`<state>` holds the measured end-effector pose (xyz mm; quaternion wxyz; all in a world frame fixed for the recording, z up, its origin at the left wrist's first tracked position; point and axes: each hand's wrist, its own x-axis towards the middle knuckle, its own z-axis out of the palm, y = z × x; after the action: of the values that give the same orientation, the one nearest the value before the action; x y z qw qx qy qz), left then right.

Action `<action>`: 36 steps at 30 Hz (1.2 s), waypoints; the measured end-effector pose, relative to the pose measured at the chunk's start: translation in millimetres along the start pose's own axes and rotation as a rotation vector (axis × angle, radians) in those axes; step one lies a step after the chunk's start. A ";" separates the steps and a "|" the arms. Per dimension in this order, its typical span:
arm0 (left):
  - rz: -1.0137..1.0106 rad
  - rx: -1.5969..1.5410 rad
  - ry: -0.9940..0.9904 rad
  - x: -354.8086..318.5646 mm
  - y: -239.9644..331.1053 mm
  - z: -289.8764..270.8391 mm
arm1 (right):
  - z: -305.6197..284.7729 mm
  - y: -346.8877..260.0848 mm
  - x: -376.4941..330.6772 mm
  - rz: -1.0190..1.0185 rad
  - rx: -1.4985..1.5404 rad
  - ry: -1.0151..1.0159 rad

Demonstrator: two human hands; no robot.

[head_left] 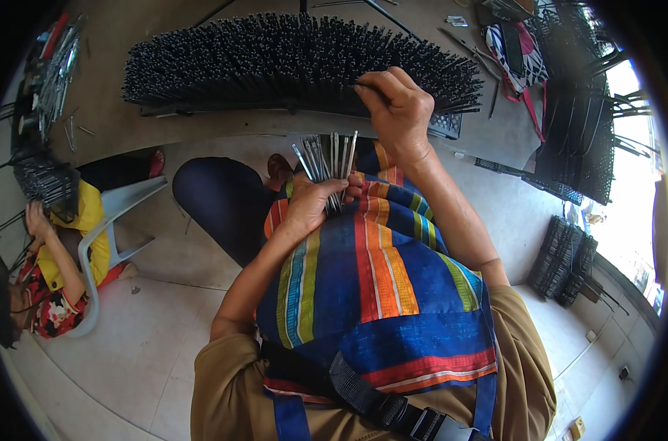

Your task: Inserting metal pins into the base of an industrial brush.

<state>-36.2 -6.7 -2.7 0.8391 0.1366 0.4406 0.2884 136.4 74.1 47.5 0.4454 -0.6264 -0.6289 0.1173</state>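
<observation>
Far on the table (224, 136), the rack (275, 62) is filling with rods. Left hand (312, 202) is gripping a rod bunch (326, 158); right hand (396, 106) is pinching 1 rod into it.

We are in a small hand-assembly workshop. On our workbench (201, 128) sits a rack of dark metal rods (290, 62), more filled racks (576, 140) stack up on the right, loose rods (55, 70) lie at the left, and a co-worker (47, 279) sits bundling rods on a plastic chair (121, 213).
</observation>
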 end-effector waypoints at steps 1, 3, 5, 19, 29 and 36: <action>-0.015 -0.007 -0.028 -0.2 0.4 -0.2 | -0.1 3.0 1.1 -0.121 -0.055 -0.030; 0.005 -0.022 -0.014 -1.8 2.5 0.7 | -1.0 2.0 1.1 -0.241 -0.109 -0.058; 0.017 -0.054 0.013 -3.4 0.7 0.3 | -2.9 -6.7 -0.2 -0.305 -0.271 -0.127; 0.070 -0.042 -0.123 -4.7 6.0 17.2 | -18.4 2.8 -54.4 0.827 0.595 -0.495; 0.014 -0.051 0.062 2.1 2.0 12.0 | -53.7 -14.3 -56.9 0.418 0.558 -0.226; -0.070 -0.212 0.092 10.8 20.8 17.2 | -48.3 -11.8 -80.2 -0.527 -0.046 -0.615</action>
<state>-24.9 16.8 10.0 0.8374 0.0183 0.4500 0.3096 148.0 -19.4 50.5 0.2372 -0.3891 -0.8743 0.1671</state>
